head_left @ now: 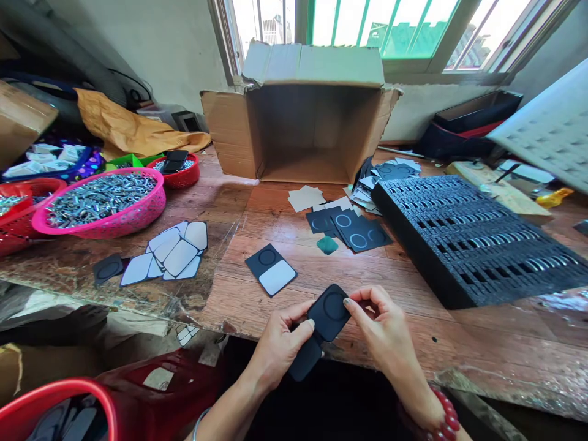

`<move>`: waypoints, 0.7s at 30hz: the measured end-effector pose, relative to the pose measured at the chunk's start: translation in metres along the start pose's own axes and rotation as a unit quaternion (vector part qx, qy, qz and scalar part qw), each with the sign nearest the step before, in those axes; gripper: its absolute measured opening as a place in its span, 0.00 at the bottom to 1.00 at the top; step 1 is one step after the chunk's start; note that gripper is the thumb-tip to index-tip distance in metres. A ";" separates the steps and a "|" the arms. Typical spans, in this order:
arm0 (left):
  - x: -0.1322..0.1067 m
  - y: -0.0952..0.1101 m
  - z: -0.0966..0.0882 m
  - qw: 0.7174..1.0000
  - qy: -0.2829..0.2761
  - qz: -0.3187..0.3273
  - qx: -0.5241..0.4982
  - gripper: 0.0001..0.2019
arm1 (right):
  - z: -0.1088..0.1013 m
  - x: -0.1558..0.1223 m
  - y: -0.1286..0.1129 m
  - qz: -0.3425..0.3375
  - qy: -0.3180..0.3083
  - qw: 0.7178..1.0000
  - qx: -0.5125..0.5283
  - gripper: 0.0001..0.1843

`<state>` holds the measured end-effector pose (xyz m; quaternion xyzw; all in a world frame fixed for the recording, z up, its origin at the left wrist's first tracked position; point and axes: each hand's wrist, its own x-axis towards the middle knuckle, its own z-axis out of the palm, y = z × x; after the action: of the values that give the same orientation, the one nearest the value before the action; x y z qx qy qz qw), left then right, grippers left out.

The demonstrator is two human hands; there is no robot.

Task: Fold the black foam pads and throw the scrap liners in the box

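In the head view, the left hand (287, 337) holds the black pad (328, 313) at the table's (376, 275) near edge. The right hand's (383, 324) fingers are bunched at its edge; I cannot tell if they grip. This looks like work on the pad's face, calling for a steady left hold. A card (263, 258) lies just past them. Right of them, a foam tray (413, 257) could get bumped.
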<state>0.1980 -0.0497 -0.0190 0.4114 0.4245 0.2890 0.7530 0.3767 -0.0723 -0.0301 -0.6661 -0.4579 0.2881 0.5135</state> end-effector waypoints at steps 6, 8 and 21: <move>0.000 -0.003 0.001 0.998 0.005 -0.035 -0.049 0.25 | -0.003 0.003 0.004 0.114 -0.051 0.988 0.096 0.25; 0.001 -0.005 0.003 0.997 0.000 -0.042 -0.072 0.26 | -0.003 0.002 0.002 0.140 -0.111 0.979 0.101 0.24; 0.000 -0.016 0.007 0.999 -0.023 -0.039 0.024 0.20 | 0.012 0.002 -0.001 0.173 -0.114 0.975 0.080 0.25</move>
<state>0.2052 -0.0600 -0.0310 0.4190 0.4299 0.2399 0.7629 0.3674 -0.0657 -0.0329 -0.6549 -0.3663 0.4824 0.4520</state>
